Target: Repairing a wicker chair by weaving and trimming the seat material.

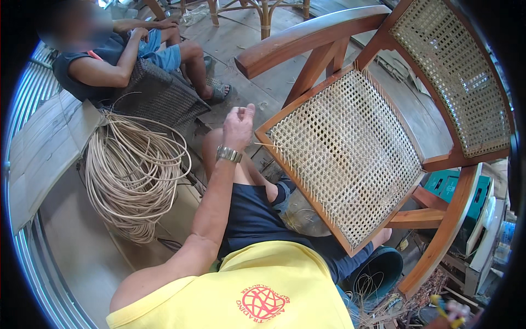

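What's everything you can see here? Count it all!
woven-seat chair: 1, brown and pale, right
cane bundle: 1, tan, left
seated person: 1, dark top, upper left
woven furniture: 1, dark grey, beside that person
rattan furniture legs: several, light brown, top
crate: at least 1, green, right
tub: 1, teal, below chair
floor: 1, grey, beyond chair
blurred item: 1, yellow, lower right
watch: 1, silver, centre left
top: 1, yellow, bottom
left grip: 1, bare, near chair corner
right grip: 1, bare, blurred, lower right

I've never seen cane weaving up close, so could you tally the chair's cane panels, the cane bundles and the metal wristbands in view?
Cane seat and cane backrest: 2 panels
Bundle of cane strands: 1
Metal wristband: 1
Total: 4
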A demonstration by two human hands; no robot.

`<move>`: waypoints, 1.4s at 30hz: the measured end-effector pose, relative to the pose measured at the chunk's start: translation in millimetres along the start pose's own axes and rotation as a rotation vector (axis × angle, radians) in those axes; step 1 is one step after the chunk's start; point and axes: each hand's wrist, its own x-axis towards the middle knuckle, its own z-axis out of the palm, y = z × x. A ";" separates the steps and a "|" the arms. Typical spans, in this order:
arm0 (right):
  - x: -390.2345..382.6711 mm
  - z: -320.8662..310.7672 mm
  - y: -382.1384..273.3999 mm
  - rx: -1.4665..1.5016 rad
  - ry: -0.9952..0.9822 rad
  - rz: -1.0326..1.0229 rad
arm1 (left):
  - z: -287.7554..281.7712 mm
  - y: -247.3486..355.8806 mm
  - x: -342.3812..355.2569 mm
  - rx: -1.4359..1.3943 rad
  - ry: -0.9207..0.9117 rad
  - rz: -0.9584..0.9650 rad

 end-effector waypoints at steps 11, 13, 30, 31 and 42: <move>-87.3 65.8 272.8 0.717 0.149 1.250 | -5.2 -38.2 -70.8 -0.436 -0.169 -0.158; -78.3 74.4 281.2 0.728 0.063 1.294 | -6.2 -31.0 -73.0 -0.475 -0.319 -0.223; -0.7 56.2 337.7 -1.334 -0.471 0.591 | 0.6 -37.1 -81.6 -0.443 -0.180 -0.074; -3.1 52.5 346.8 -1.479 -0.418 0.574 | -1.2 -32.5 -87.7 -0.364 -0.115 0.008; 16.8 106.0 367.8 -1.062 -0.528 0.095 | 1.3 -18.4 -140.2 0.014 -0.153 0.479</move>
